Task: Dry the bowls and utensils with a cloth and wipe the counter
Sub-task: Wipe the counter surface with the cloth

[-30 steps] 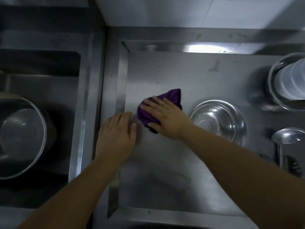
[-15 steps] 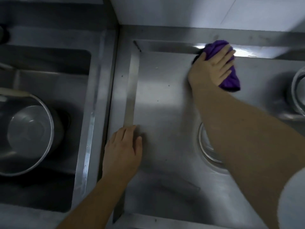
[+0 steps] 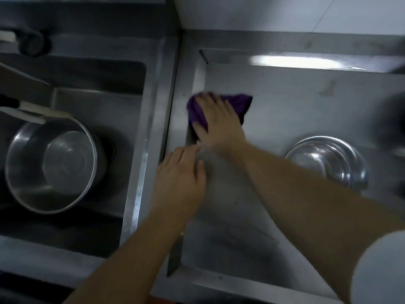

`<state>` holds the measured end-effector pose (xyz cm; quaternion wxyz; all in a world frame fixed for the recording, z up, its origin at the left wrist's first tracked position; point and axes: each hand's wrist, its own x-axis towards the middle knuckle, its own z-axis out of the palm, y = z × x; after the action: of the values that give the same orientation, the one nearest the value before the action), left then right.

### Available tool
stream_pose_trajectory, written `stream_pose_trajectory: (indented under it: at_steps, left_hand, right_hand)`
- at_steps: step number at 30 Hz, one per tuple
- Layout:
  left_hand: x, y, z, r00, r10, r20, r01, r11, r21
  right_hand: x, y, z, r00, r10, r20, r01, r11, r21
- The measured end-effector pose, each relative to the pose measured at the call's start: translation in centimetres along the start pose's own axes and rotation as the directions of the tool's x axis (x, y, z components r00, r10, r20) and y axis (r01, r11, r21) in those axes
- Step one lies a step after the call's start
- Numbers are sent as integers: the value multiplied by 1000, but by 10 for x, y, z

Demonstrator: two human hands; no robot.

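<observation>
Your right hand point(image 3: 219, 126) lies flat with straight fingers on the purple cloth point(image 3: 240, 104), pressing it onto the steel surface point(image 3: 295, 102) near its left raised edge. Your left hand point(image 3: 179, 178) rests open and flat on that same edge, just below the right hand. A steel bowl point(image 3: 326, 160) sits on the surface to the right, well apart from the cloth. Another steel bowl point(image 3: 52, 165) sits in the sink point(image 3: 122, 88) at left.

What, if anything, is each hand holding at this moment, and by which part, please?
Nothing is gripped. The right hand presses flat on top of the purple cloth; the left hand rests open on the counter.
</observation>
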<state>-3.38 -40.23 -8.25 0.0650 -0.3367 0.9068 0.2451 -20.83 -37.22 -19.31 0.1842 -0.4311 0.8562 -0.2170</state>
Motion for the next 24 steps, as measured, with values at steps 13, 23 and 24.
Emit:
stream_pose_trajectory:
  at_steps: [13,23,24]
  left_hand:
    - [-39,-26,-9,991,130,44,-133,988,74]
    - [-96,-62,-2,983,144,113,-156,981,111]
    - [-102,-63,-2,982,148,119,-161,981,109]
  right_hand:
    - [-170,58,-6,985,-120,125,139,978,-155]
    - [-265,-30,54,995,69,71,-62,993,-105]
    - [-290,-38,62,992,6,122,8,994,-113]
